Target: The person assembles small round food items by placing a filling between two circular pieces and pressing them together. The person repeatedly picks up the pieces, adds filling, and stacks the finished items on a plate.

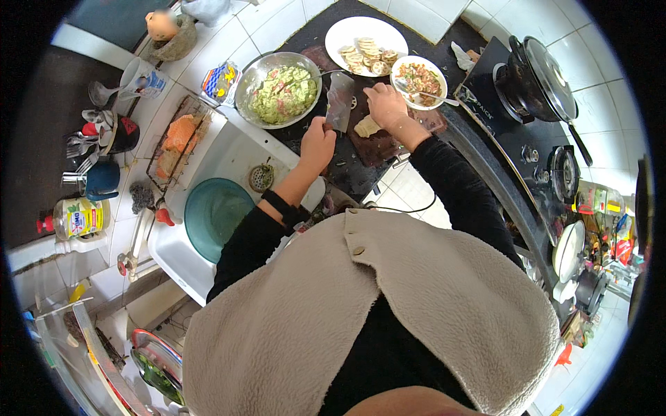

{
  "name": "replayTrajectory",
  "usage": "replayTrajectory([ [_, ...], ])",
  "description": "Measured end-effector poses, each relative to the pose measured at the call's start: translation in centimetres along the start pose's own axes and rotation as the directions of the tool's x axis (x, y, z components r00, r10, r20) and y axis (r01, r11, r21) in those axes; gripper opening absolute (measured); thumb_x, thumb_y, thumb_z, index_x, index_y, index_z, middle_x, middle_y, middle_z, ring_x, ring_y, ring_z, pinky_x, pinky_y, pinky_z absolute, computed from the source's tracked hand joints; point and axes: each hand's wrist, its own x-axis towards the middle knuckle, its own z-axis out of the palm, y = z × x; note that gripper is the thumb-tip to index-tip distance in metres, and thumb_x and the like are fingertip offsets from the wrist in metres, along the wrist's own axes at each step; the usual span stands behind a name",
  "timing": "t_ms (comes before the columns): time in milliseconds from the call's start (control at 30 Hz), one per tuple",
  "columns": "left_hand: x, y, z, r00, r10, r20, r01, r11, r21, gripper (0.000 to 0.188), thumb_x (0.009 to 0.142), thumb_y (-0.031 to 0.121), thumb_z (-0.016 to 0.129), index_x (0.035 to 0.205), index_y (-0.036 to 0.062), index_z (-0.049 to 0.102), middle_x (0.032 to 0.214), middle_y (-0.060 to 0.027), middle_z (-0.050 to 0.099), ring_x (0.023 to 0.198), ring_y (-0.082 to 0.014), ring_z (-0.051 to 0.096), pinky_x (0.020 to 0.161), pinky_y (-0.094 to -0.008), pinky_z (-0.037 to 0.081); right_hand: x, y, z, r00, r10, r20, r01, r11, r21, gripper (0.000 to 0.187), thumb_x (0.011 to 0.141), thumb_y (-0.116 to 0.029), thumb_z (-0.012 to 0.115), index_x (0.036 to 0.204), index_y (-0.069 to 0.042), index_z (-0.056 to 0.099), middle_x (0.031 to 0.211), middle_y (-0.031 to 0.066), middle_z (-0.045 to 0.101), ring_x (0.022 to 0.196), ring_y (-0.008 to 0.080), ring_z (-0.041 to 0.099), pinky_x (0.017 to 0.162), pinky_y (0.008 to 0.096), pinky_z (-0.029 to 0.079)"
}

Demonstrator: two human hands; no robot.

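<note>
My left hand [318, 142] is closed round the handle of a cleaver [340, 102], whose broad blade stands over the left part of a dark red cutting board [374, 149]. On the same board my right hand [388, 107] has its fingers bent and pressed together; whatever lies under the fingertips is hidden. A small round slice [354, 102] shows between the blade and these fingers. Just below my right hand sits a pale lump [366, 126], perhaps dough. Left of the cleaver, a metal bowl [239, 93] holds a green, pink-flecked mixture with a utensil in it.
Beyond the board, a white plate [340, 31] carries several pale rounds. A white bowl [440, 84] of chopped filling with a spoon stands to the right, near a stove with a black lidded pot [534, 90]. The sink [229, 142] at left contains a green basin [218, 218].
</note>
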Motion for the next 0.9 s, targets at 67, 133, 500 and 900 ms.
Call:
replayTrajectory([
  [67,0.9,-0.5,0.6,0.997,-0.071,0.025,0.073,0.996,-0.061,0.025,0.083,0.014,0.051,0.104,0.0,0.049,0.088,-0.0217,0.058,0.083,-0.0405,0.057,0.074,-0.0463,0.044,-0.4,0.4,-0.5,0.997,0.015,-0.079,-0.006,0.995,0.103,0.03,0.088,-0.02,0.051,0.117,-0.015,0.058,0.11,0.0074,0.057,0.107,0.0258,0.054,0.091,0.0422,0.043],
  [133,1.1,-0.6,0.9,0.999,-0.048,0.018,0.049,0.998,-0.044,0.025,0.084,0.014,0.05,0.104,-0.0007,0.049,0.088,-0.0211,0.058,0.083,-0.0397,0.057,0.075,-0.0456,0.045,-1.7,0.8,-0.9,0.992,-0.016,-0.124,0.038,0.983,0.179,0.029,0.088,-0.019,0.052,0.116,-0.013,0.059,0.107,0.0082,0.058,0.104,0.0267,0.055,0.088,0.0414,0.045],
  [500,-1.9,2.4,-0.9,0.956,0.293,-0.014,-0.264,0.881,0.391,0.033,0.082,0.007,0.056,0.114,0.0016,0.047,0.102,-0.0183,0.053,0.095,-0.0369,0.053,0.08,-0.0448,0.044,1.6,-1.9,0.8,0.992,0.046,0.121,-0.069,0.978,0.196,0.028,0.081,-0.02,0.059,0.108,-0.013,0.062,0.107,0.0103,0.058,0.109,0.0284,0.054,0.084,0.041,0.048],
  [900,-1.1,2.4,-0.4,0.951,0.304,0.05,-0.284,0.803,0.524,0.036,0.079,0.006,0.061,0.112,0.0046,0.045,0.102,-0.0151,0.047,0.099,-0.0364,0.049,0.075,-0.0438,0.049,4.2,-1.4,1.4,0.94,0.248,0.235,-0.258,0.966,0.011,0.04,0.077,-0.031,0.067,0.109,-0.01,0.054,0.113,0.0133,0.058,0.102,0.0316,0.061,0.082,0.0424,0.05],
])
